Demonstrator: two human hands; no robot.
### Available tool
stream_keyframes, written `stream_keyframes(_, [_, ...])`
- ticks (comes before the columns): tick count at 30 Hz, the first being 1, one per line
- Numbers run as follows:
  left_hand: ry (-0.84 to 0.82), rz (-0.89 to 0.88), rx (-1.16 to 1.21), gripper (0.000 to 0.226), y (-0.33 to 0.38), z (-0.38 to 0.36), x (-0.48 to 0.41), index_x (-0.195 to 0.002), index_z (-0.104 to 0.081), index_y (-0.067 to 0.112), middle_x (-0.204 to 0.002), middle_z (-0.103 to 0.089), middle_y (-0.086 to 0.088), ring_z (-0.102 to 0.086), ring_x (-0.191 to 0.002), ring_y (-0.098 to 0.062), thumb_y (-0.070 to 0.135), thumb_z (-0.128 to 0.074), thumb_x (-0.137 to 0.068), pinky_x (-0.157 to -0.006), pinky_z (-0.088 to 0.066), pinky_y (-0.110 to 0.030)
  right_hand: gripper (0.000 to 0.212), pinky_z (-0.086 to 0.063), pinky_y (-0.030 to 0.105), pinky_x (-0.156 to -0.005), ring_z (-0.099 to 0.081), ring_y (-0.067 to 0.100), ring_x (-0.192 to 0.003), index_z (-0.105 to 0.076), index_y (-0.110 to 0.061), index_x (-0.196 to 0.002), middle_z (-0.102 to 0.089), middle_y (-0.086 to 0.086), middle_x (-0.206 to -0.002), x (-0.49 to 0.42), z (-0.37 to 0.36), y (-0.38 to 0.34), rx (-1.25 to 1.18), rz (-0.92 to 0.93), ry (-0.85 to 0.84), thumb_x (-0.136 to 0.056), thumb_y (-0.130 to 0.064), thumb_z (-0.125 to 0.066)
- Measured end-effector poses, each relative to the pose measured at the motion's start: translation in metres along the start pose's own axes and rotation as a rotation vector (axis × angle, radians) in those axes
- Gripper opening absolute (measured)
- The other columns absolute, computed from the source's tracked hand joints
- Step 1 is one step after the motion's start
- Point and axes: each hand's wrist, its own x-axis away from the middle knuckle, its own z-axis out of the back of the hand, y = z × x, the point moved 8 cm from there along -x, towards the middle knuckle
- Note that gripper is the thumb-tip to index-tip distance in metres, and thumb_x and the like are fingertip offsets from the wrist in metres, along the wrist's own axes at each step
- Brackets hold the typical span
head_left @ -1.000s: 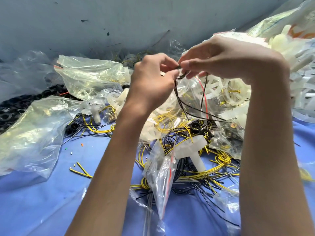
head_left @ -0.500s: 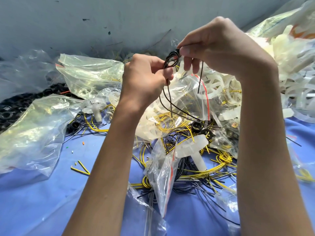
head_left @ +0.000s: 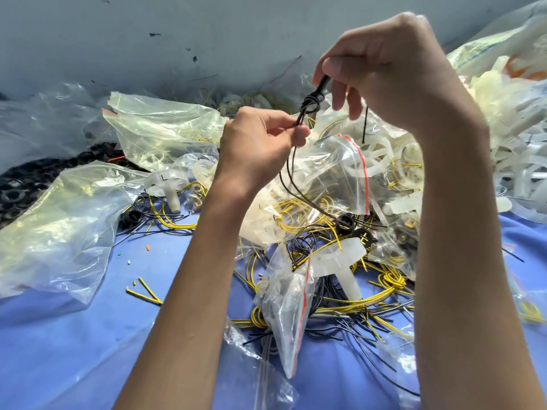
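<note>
Blue tabletop (head_left: 74,350) littered with bags and wires.
Right hand (head_left: 393,72) pinched the black wire bundle (head_left: 310,103) above its knot; left hand (head_left: 257,143) gripped the strands below.

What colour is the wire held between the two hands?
Black; the head view shows the wire pinched between left hand and right hand.
</note>
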Motion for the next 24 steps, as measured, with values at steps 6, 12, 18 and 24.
stream_keyframes(6, [0.029, 0.016, -0.039, 0.009, 0.002, 0.015, -0.006, -0.083, -0.076, 0.026, -0.056, -0.057, 0.017, -0.047, -0.05, 0.008, 0.033, -0.076, -0.079, -0.059, -0.039, -0.011, 0.014, -0.051, 0.032, -0.051, -0.065, 0.012, -0.05, -0.068, -0.009, -0.085, -0.068, -0.002, -0.068, -0.001, -0.006, -0.002, -0.006, 0.008, -0.047, -0.091, -0.015, -0.057])
stream_keyframes(12, [0.002, 0.01, 0.034, 0.017, 0.01, 0.01, -0.006, -0.079, -0.073, 0.011, -0.061, -0.06, 0.006, -0.059, -0.064, -0.01, 0.026, -0.068, -0.085, -0.084, -0.056, -0.041, 0.014, -0.057, 0.042, -0.064, -0.067, 0.012, -0.056, -0.068, -0.01, -0.084, -0.069, -0.004, -0.071, -0.003, -0.01, 0.002, -0.029, -0.013, -0.06, -0.092, -0.017, -0.059])
stream_keyframes(18, [-0.033, -0.002, 0.071, 0.009, 0.016, 0.005, -0.001, -0.08, -0.069, 0.016, -0.07, -0.067, 0.002, -0.068, -0.068, -0.01, 0.019, -0.067, -0.088, -0.084, -0.056, -0.039, 0.014, -0.057, 0.037, -0.077, -0.07, 0.015, -0.069, -0.069, -0.009, -0.088, -0.071, -0.003, -0.078, -0.001, -0.01, 0.005, -0.058, -0.031, -0.088, -0.092, -0.019, -0.06])
stream_keyframes(24, [-0.036, -0.032, 0.105, 0.012, 0.019, 0.004, 0.001, -0.075, -0.066, 0.023, -0.067, -0.063, 0.001, -0.062, -0.064, -0.01, 0.022, -0.07, -0.086, -0.073, -0.052, -0.026, 0.023, -0.055, 0.049, -0.076, -0.07, 0.011, -0.073, -0.073, -0.006, -0.094, -0.073, 0.001, -0.081, 0.002, -0.007, 0.007, -0.031, -0.041, -0.083, -0.091, -0.024, -0.059])
